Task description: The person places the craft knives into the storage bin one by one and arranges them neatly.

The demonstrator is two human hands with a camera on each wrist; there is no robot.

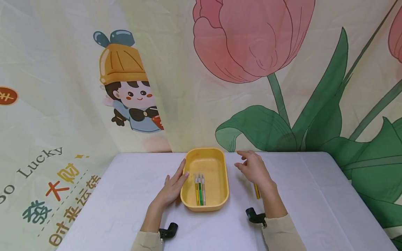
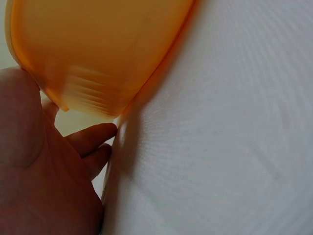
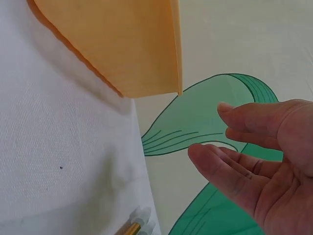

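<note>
Pinching rim of yellow tray (image 1: 216, 184): left hand (image 1: 171, 188) | right hand (image 1: 254, 169): released, thumb and fingers parted

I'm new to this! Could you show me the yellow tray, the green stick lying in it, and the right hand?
Tray (image 1: 217, 181): head view, on the bare right side of its floor.
Green stick (image 1: 200, 193): head view, on its green shaft.
Right hand (image 1: 255, 169): head view, on its back.

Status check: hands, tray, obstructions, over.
Left hand holds left edge of yellow tray. Right hand empty, beside tray. Three pen-like sticks in tray. Right wrist partly hides more sticks on table.
</note>
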